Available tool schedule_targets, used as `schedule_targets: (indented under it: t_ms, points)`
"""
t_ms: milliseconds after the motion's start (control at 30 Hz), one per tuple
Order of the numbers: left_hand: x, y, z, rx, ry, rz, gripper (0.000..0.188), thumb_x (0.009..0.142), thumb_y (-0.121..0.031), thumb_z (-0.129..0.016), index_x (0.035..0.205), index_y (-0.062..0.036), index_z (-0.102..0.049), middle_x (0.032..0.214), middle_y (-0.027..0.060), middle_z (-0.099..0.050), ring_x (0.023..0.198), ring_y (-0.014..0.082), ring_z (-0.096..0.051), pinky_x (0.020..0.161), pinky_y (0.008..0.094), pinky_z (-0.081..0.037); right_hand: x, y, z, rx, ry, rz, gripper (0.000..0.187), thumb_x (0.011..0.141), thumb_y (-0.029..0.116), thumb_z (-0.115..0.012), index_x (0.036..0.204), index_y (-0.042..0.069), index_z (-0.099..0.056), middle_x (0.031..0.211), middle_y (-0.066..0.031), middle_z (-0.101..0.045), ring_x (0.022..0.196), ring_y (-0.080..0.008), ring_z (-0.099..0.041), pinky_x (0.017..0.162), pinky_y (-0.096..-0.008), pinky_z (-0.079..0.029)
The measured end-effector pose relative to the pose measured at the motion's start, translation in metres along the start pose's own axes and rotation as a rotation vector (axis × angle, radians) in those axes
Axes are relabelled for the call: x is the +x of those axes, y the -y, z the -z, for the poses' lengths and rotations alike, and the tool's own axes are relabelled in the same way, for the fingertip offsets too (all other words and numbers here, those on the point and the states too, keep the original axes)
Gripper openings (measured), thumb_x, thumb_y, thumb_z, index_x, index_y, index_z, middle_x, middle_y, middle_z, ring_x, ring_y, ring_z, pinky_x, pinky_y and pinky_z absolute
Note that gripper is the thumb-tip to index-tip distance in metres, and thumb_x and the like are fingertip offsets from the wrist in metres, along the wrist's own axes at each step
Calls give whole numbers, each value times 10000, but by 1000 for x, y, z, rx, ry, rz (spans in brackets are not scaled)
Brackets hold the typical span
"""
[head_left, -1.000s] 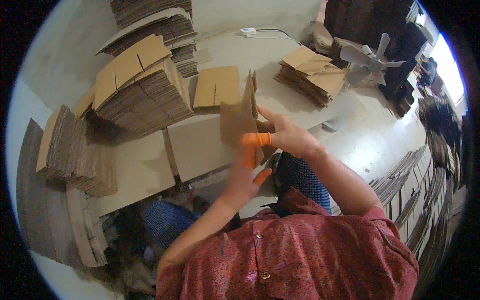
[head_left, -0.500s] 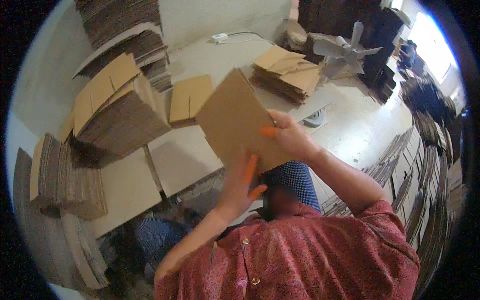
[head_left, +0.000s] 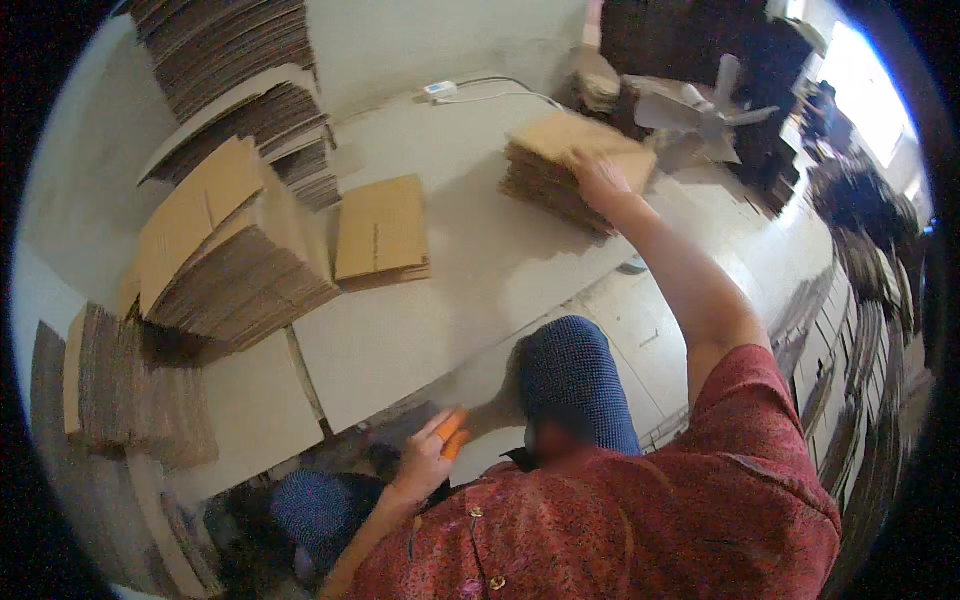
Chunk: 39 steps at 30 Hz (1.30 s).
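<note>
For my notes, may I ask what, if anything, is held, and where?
Left hand: nothing visible. Right hand: atop a brown rectangular cardboard stack, grip unclear.

Open lane over the white tabletop (head_left: 465, 265), between the small cardboard pile (head_left: 385, 230) and the cardboard stack under the right hand (head_left: 600, 180), here (head_left: 535, 185). Left hand (head_left: 430, 450) has bare air above it toward that lane; right knee (head_left: 578, 375) stands just beside. Leftward, the tall cardboard stack (head_left: 240, 270) blocks, hardly any gap to the small pile. Fan (head_left: 712, 125) crowds the far right; right forearm (head_left: 685, 265) bars low passage there.
</note>
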<state>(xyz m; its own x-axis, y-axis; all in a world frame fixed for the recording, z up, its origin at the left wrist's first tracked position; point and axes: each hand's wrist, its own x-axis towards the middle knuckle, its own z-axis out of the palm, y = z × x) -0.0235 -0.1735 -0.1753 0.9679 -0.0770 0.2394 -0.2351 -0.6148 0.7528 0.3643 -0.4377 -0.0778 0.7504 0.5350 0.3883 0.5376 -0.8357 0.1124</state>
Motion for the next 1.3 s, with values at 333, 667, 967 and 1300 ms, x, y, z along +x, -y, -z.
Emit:
schedule_targets:
  t_ms: [333,667,967,1300]
  points:
    - [68,-3,222,730,-649,-168,486,799,-122,-648,1229,12,-466,1277,183,-460,1174,317,-444,976,384,-369,-28,38,-8,-121,8,-193,467,886,344,-488,1287,122,-402,1367,-115,-378,1200,-405,-383,931,-571,-345]
    - [178,-8,309,877,-259,239,695,775,-396,-659,1289,-4,-405,1335,204,-404,1239,324,-387,992,384,-348,-95,203,8,718,-57,170,425,807,263,-649,1133,8,-553,1236,-230,-490,1169,-399,-437,947,-466,-374]
    - [149,-2,318,1071,-331,61,768,761,-437,-650,1320,-10,-342,1353,206,-363,1178,342,-435,965,387,-384,20,231,-50,792,119,-203,559,833,429,-580,1148,-25,-496,1024,-241,-590,993,-385,-551,859,-453,-436]
    - [119,-17,345,1200,-235,216,340,826,-265,-605,1086,-49,-564,997,217,-586,901,384,-569,734,436,-465,49,231,-75,829,201,-410,440,702,384,-698,867,-18,-632,782,-170,-650,715,-304,-639,619,-389,-502]
